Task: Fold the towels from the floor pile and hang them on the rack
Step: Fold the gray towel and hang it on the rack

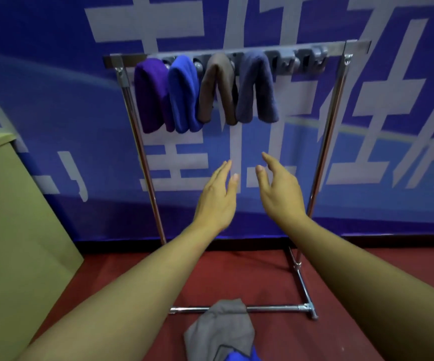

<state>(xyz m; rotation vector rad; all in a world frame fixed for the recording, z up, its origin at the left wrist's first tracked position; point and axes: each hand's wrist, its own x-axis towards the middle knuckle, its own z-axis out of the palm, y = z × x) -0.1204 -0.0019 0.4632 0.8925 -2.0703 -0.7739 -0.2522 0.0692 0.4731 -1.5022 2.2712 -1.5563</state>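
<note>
A chrome rack (326, 142) stands against the wall. Folded over its top bar hang a purple towel (150, 97), a blue towel (184, 95), a brown towel (217, 87) and a grey-blue towel (257, 87). My left hand (217, 196) and my right hand (279, 188) are stretched out side by side below the hanging towels, fingers straight, holding nothing. On the red floor at the bottom lies the pile: a grey towel (221, 329) draped over the rack's base bar, with a blue towel (241, 356) peeking out under it.
A tan cardboard box (15, 217) stands at the left. A blue banner (54, 87) with large white characters covers the wall behind the rack. Grey hooks (304, 61) on the right part of the top bar carry nothing.
</note>
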